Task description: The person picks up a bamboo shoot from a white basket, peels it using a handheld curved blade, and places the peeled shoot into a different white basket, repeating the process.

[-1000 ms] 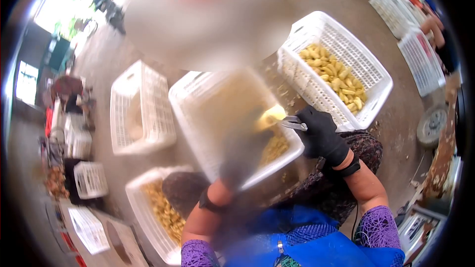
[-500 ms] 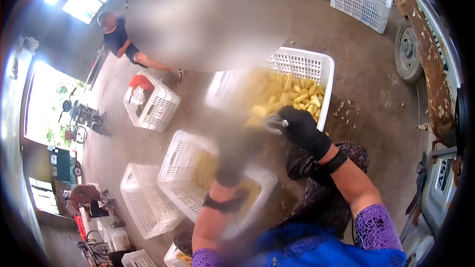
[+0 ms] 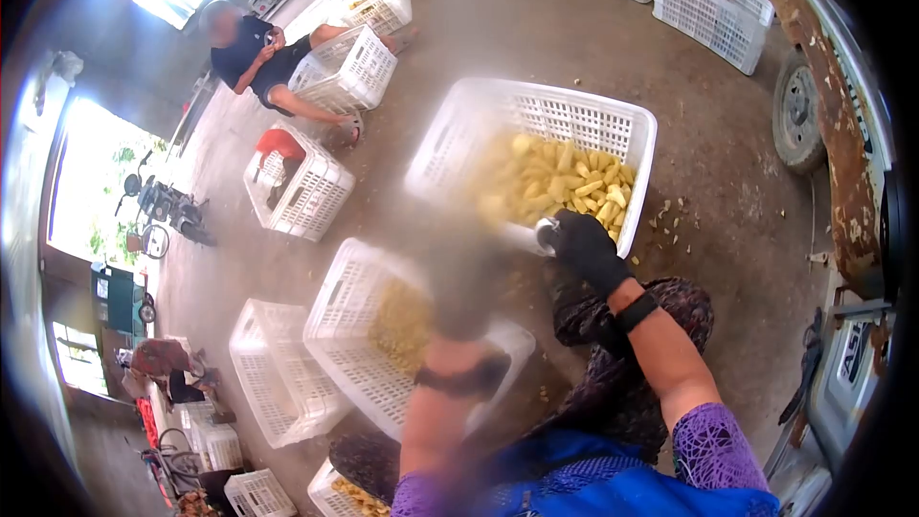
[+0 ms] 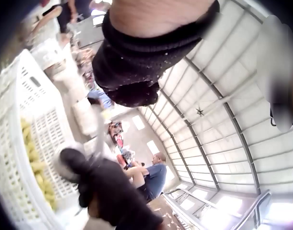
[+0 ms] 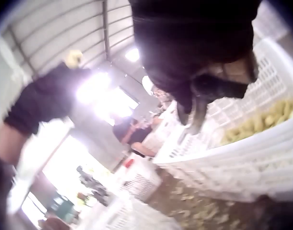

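Observation:
My gloved left hand [image 3: 464, 273] is blurred in the head view, over the near side of a white crate [image 3: 643, 163] of yellow peeled pieces [image 3: 574, 177]. The right wrist view shows a yellow piece [image 5: 73, 58] at that hand's fingertips. Close to the same crate's near rim, my gloved right hand [image 3: 586, 251] grips a silver metal peeler [image 3: 546, 235]. Its fingers curl round the handle, and the metal [image 5: 199, 115] sticks out below them in the right wrist view.
A second white crate [image 3: 330, 325] with yellowish peelings [image 3: 397, 325] stands before my knees, beside another crate [image 3: 273, 373]. Peelings litter the floor [image 5: 199, 208]. A person [image 3: 254, 57] sits among crates at the back left. A rusty vehicle [image 3: 833, 115] stands at the right.
The view has swung right. Both hands have gone from over the peelings crate to the crate of yellow pieces. The right hand keeps the peeler; the left hand stays blurred.

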Demonstrator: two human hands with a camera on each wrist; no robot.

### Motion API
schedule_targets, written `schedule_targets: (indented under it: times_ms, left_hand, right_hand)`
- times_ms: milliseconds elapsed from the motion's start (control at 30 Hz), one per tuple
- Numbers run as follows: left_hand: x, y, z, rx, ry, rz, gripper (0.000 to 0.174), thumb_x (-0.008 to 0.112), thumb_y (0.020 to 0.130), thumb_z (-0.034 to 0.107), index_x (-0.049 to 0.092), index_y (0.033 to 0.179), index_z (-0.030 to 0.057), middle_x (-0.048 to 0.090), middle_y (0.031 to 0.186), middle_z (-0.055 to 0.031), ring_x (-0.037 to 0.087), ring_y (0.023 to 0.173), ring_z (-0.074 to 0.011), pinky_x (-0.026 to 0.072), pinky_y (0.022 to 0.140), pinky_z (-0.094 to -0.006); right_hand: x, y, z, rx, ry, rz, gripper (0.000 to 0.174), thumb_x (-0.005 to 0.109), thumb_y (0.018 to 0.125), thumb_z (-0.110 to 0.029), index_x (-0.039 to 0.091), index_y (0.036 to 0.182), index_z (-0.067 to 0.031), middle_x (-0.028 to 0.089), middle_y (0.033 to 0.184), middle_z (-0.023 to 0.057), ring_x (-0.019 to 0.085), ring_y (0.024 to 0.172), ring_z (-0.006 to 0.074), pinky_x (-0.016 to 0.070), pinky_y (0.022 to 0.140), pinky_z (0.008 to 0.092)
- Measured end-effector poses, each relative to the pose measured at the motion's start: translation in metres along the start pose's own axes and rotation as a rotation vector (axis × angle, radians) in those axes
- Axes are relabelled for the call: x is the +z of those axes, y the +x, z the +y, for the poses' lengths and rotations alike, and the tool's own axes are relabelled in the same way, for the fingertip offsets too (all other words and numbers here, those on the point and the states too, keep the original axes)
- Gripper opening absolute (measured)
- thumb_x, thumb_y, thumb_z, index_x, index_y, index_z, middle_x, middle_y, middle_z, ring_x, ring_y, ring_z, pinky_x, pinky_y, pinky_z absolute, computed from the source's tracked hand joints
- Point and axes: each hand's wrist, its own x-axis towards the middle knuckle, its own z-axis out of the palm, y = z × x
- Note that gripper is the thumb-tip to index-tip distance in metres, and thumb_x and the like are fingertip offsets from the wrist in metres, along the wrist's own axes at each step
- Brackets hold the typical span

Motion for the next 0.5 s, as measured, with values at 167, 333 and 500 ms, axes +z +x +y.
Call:
schedule_targets:
  times_ms: [167,333,500]
  left_hand:
    - [-0.027,0.023,0.008,0.418,0.406,0.000,0.019,0.055,0.084,0.001,0.057,0.103,0.0002,0.060,0.093,-0.0062,0.057,0.080,-0.0162,0.0475,0.069,-0.0294]
    - [-0.037,-0.031,0.001,-0.247,-0.490,-0.011,0.031,0.058,0.089,0.017,0.051,0.115,0.0013,0.056,0.108,-0.0096,0.056,0.096,-0.0199,0.0486,0.077,-0.0295]
    - [-0.070,-0.051,0.026,-0.417,-0.398,0.050,0.029,0.064,0.083,0.010,0.057,0.109,-0.0016,0.057,0.107,-0.0104,0.057,0.094,-0.0190,0.0486,0.078,-0.0282]
  right_hand:
    - [-0.006,0.006,-0.014,0.242,0.251,-0.131,0.028,0.068,0.074,-0.026,0.061,0.079,0.0011,0.061,0.067,0.0155,0.060,0.063,0.0278,0.0471,0.060,0.0389]
    - [-0.031,0.016,-0.075,0.671,0.996,-0.200,0.024,0.067,0.076,-0.025,0.063,0.083,-0.0014,0.053,0.059,-0.0010,0.050,0.050,0.0084,0.0388,0.043,0.0233]
    - [-0.009,0.011,-0.090,0.055,0.854,-0.181,0.022,0.063,0.081,-0.025,0.058,0.088,-0.0052,0.051,0.062,-0.0015,0.044,0.046,0.0065,0.0349,0.041,0.0207]
